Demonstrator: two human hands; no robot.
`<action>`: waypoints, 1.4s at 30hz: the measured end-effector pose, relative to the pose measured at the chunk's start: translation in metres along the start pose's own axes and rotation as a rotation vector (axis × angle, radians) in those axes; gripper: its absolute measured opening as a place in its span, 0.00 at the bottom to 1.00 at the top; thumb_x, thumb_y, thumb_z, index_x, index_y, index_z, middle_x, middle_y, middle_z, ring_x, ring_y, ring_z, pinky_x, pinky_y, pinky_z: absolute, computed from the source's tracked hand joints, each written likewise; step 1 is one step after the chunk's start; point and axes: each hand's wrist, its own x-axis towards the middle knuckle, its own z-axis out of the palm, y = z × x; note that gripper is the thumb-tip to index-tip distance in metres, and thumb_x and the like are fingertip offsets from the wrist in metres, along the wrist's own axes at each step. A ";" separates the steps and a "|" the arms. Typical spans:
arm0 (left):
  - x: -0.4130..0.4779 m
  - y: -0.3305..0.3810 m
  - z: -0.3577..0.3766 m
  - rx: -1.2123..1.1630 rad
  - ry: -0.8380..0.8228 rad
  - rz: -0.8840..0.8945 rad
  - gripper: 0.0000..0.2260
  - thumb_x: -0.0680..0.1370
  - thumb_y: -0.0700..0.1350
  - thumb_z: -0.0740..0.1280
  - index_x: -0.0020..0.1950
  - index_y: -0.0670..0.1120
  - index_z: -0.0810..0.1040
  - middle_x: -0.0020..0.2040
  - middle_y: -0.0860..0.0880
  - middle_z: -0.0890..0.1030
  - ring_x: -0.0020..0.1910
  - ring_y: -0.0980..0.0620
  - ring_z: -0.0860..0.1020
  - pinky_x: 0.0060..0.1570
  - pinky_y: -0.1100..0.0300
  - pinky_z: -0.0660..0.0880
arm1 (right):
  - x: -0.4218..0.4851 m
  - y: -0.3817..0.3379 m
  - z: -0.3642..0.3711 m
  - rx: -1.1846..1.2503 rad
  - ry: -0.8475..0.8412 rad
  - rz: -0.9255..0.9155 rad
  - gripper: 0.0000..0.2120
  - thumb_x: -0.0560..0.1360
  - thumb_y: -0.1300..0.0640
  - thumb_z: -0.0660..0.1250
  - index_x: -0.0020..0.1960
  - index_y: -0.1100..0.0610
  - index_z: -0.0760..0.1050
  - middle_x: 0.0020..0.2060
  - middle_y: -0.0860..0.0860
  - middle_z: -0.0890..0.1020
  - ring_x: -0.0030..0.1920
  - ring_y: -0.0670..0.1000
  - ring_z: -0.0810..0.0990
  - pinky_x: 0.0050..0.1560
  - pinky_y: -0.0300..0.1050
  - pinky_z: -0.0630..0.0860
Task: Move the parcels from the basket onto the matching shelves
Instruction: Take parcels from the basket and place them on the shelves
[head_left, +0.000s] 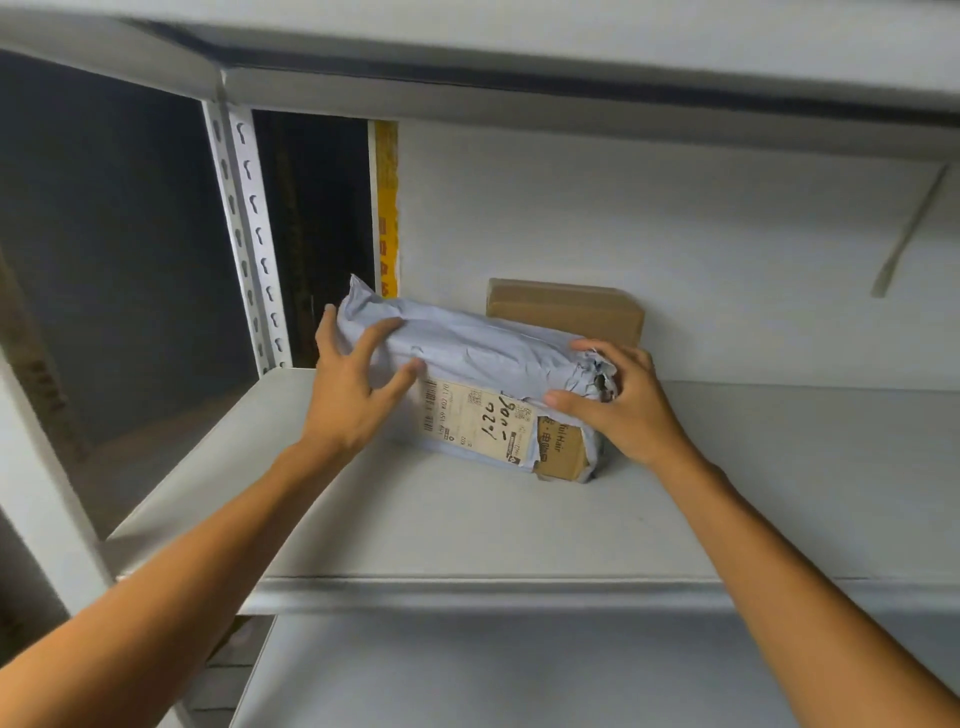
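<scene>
R grip (618, 400) clamps grey plastic-wrapped parcel (478, 348); L grip (358, 384) splayed on it. Pushed deeper, may jam vs brown cardboard box (566, 312) behind.

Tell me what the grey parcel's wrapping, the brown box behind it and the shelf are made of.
Grey parcel: thin plastic mailer film, matte, by its crumples and torn end; cardboard shows beneath.
Brown box: likely cardboard, matte brown, sharp edges.
Shelf: probably painted metal, smooth light grey, folded front lip.
</scene>
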 end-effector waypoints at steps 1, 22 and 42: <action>-0.002 0.000 -0.002 -0.027 0.007 -0.022 0.26 0.72 0.64 0.65 0.68 0.60 0.68 0.78 0.48 0.47 0.75 0.41 0.55 0.70 0.43 0.60 | -0.004 0.001 0.000 0.046 0.001 0.020 0.33 0.57 0.40 0.78 0.59 0.36 0.72 0.62 0.39 0.73 0.60 0.41 0.76 0.58 0.33 0.71; -0.102 0.155 0.074 -0.735 -0.141 -0.155 0.25 0.70 0.46 0.75 0.63 0.54 0.70 0.57 0.50 0.80 0.50 0.55 0.82 0.42 0.64 0.78 | -0.157 0.020 -0.168 0.233 0.331 0.298 0.19 0.71 0.50 0.74 0.60 0.46 0.75 0.55 0.45 0.82 0.56 0.48 0.81 0.61 0.53 0.76; -0.209 0.460 0.366 -1.063 -0.887 0.137 0.25 0.73 0.38 0.73 0.68 0.48 0.71 0.60 0.49 0.79 0.58 0.47 0.77 0.49 0.60 0.77 | -0.408 0.050 -0.450 -0.047 1.118 0.533 0.25 0.75 0.51 0.70 0.69 0.47 0.65 0.61 0.49 0.80 0.58 0.48 0.80 0.58 0.54 0.79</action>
